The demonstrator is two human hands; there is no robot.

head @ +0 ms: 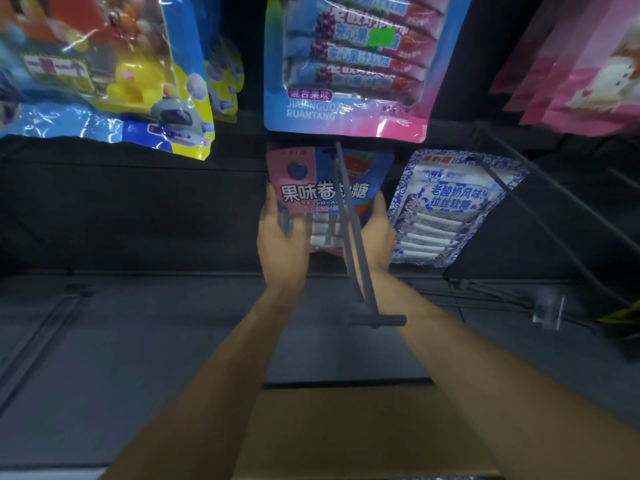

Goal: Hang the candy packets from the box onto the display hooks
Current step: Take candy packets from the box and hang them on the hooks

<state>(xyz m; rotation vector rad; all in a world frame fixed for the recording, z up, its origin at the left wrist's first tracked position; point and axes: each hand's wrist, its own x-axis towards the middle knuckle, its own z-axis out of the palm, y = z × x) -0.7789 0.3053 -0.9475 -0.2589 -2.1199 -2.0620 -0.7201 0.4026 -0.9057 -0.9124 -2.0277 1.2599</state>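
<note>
A flat pink-and-blue plastic candy packet (320,197) printed with white characters is held upright between both hands, far back along a long grey metal display hook (349,233) whose crossbar tip points toward the camera. The left hand (282,237) is curled around the packet's left edge, with the thumb laid over the front film; the right hand (375,233) is cupped against the right edge and lower corner. Both hands are closed on the packet, though the fingers behind it are hidden. Whether the hang hole at the top is already threaded on the hook cannot be told, since the top edge is tucked under a larger blue-and-pink candy bag (349,71) hanging above.

The packet is judged to be light and soft: thin glossy film, likely slippery, with loose wrapped rolls seen through a clear window in the lower half, so it can be expected to sag and bend if pinched low. A better hold is judged to be near the top corners, where the sealed header is stiffer and the hole can be steered.

Just beside it to the right, a blue-and-white patterned packet (450,206) hangs on its own hook. A brown cardboard box (332,431) is seen below, between the forearms.
</note>
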